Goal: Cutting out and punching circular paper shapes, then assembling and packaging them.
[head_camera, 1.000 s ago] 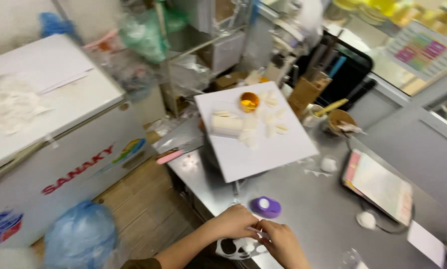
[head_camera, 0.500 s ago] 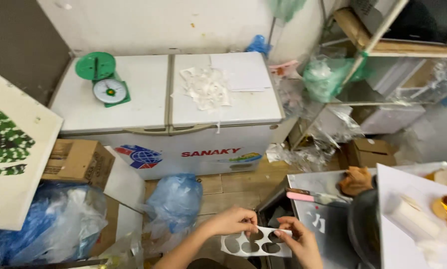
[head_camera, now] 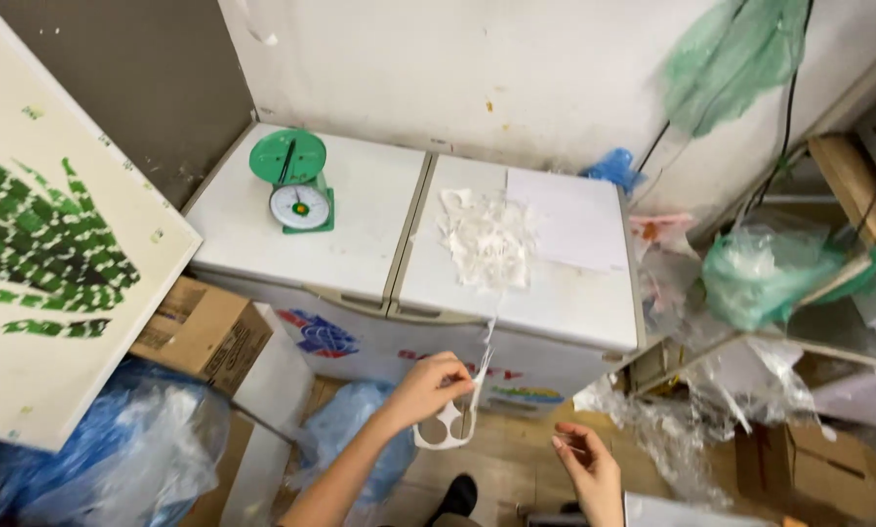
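My left hand (head_camera: 428, 387) pinches a white backing sheet with round cut-out holes (head_camera: 448, 424), which hangs below the fingers. A thin white strip rises from it toward a pile of crumpled white paper scraps (head_camera: 485, 237) on the lid of a white chest freezer (head_camera: 555, 303). My right hand (head_camera: 589, 471) is lower and to the right, palm up, fingers loosely curled, holding nothing that I can see. Both hands hover over the wooden floor in front of the freezer.
A green kitchen scale (head_camera: 294, 183) and a white paper sheet (head_camera: 574, 217) sit on the freezer lid. A white board with green leaf print (head_camera: 47, 263) leans at left above a cardboard box (head_camera: 203, 332) and blue plastic bags (head_camera: 116, 449). Cluttered shelves with bags (head_camera: 760, 273) stand right.
My view swung left from the metal table to the freezer. The hands, earlier together on the holed sheet, have parted: the left keeps the sheet raised, the right has dropped away.
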